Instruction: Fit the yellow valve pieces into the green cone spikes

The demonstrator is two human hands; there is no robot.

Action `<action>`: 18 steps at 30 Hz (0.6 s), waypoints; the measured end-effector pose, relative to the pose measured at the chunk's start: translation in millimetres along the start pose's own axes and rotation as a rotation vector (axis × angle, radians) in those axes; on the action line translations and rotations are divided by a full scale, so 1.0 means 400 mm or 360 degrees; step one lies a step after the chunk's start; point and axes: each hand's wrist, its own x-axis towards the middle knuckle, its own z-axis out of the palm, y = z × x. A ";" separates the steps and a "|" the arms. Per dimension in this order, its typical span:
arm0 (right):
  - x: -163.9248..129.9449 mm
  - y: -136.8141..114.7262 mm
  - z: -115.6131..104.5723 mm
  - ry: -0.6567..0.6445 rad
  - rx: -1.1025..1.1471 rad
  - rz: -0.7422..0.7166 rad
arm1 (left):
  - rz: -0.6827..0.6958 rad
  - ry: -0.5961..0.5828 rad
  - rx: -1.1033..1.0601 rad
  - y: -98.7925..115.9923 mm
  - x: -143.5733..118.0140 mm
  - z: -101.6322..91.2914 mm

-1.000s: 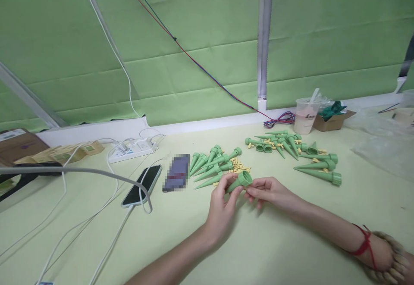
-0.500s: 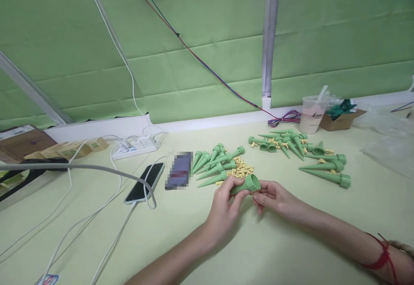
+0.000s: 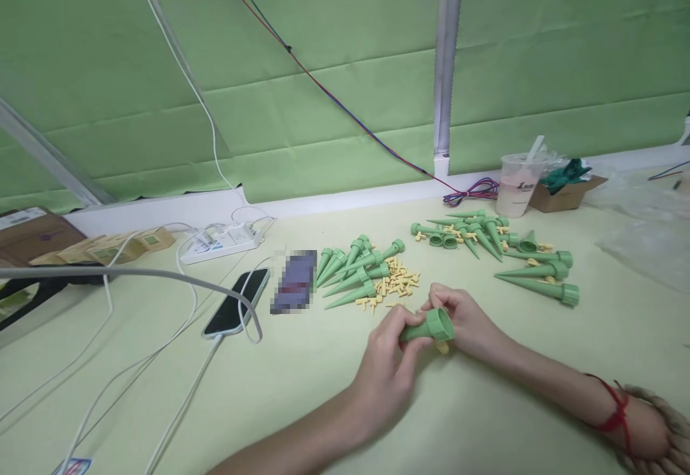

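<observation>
Seemingly you're fitting parts, your left hand [image 3: 385, 363] gripping the green spike [image 3: 420, 330] above the table [image 3: 485, 425], your right hand [image 3: 458, 318], its grasp hidden, at the wide end near a yellow piece [image 3: 443, 348]; next probably calls for steady alignment.

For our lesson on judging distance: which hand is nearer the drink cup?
Right. The right hand is in front and left of the drink cup; the left hand, holding a green spike, is farther left and farther from it.
</observation>
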 end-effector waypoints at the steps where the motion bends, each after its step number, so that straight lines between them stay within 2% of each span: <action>1: 0.006 0.001 -0.006 0.0015 -0.0025 -0.0023 | -0.0026 -0.0021 -0.0047 0.005 -0.005 0.007; 3: 0.013 -0.005 -0.014 -0.0033 0.0021 0.0014 | -0.0095 -0.0019 -0.0182 0.011 -0.009 0.015; 6: 0.014 -0.020 -0.009 -0.0190 0.0218 0.0232 | -0.0195 0.0080 -0.0377 0.006 0.004 0.010; 9: 0.009 -0.027 0.000 -0.0328 0.0404 0.0457 | -0.0304 0.0267 -0.0374 -0.013 0.027 -0.006; 11: 0.006 -0.027 0.000 -0.0347 0.0463 0.0514 | -0.0309 0.0337 -0.0318 -0.024 0.039 -0.013; 18: 0.008 -0.025 -0.020 -0.0341 0.0383 0.0566 | -0.0223 0.0298 -0.0310 -0.026 0.040 -0.014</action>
